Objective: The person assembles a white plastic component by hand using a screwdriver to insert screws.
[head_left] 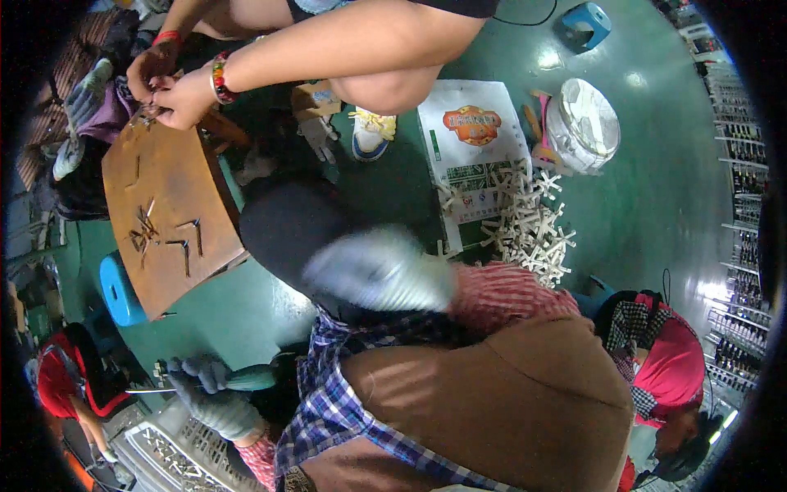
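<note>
My left hand [217,402], in a grey knitted glove, is closed at the lower left above a light grey plastic basket [184,455]. A rounded dark green handle [251,377] shows beside the glove, and a thin metal rod [150,391] sticks out past the fingers, apparently one tool. Small pale metal pieces [160,371] show at the fingertips. My right hand [381,269], in a whitish glove, is over my black-clad knee [291,217]. Motion smears it, so its fingers and anything in them cannot be made out.
Another person's hands [176,94] work at the far end of a wooden stool top [168,197] bearing dark angled metal pieces [187,246]. White cross-shaped parts [533,225] lie partly on a white sack [471,135], near a white bucket [586,123]. Blue stools [123,287] and racks [742,205] stand around.
</note>
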